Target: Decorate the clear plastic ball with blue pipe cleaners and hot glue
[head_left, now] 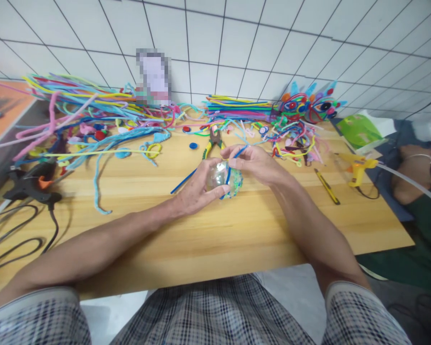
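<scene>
A clear round ball (217, 175) with green and blue trim on its right side is held over the middle of the table. My left hand (197, 189) wraps its left side, thumb along the lower edge. At the upper right of the ball, my right hand (253, 163) pinches a dark blue strip (229, 173) that runs down across the ball's front. Another blue strip (183, 182) lies on the wood, partly behind my left hand. Pliers with green and yellow handles (214, 140) rest just beyond the ball.
Colourful pipe cleaners (89, 103) heap at the back left, with a straight bundle (239, 106) at centre. Decorated masks (309, 106) stand back right. A yellow cutter (326, 186) and yellow glue gun (359, 171) lie right; a black clamp (34, 184) and cables left. A person sits at far right.
</scene>
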Tool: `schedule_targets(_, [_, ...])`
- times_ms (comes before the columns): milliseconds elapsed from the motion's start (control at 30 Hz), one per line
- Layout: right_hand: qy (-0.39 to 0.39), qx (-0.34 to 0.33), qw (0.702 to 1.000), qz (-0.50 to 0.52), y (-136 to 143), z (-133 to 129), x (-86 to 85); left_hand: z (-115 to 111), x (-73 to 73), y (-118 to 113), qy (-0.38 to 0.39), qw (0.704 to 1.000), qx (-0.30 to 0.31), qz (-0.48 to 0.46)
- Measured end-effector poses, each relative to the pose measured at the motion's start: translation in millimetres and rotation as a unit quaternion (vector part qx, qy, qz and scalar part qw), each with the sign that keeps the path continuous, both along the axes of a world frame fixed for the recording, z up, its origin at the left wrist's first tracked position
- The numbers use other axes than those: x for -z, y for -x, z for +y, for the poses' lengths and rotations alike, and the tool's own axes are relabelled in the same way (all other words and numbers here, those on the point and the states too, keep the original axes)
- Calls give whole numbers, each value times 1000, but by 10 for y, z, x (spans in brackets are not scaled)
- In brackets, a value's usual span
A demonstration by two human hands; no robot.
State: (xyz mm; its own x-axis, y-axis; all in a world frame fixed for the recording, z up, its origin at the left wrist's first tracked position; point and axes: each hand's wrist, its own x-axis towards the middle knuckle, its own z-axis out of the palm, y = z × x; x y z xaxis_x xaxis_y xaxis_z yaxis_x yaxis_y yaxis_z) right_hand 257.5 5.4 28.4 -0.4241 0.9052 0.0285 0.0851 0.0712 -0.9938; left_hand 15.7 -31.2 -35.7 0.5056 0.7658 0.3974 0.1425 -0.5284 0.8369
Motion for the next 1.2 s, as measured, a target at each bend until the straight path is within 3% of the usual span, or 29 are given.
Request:
schedule_targets(167, [-20,-6,1000,-12,-4,-28,-26,9,12,-4,3,1000,13,-8])
schedule_targets(333, [-44,-88,995,-23,-92,6,-66,16,-2,1,12,999,30,-3])
schedule_targets(500, [-51,-146,988,-25,-112,64,9,48,20,4,18,999,47,-15])
schedule_targets(967, [-86,-123,988,-27,-38,7,15,52,35,8,17,998,52,-23])
schedule_targets(1200, [-40,-99,994,19,-50,3,6,42,-25,6,21,999,47,-5])
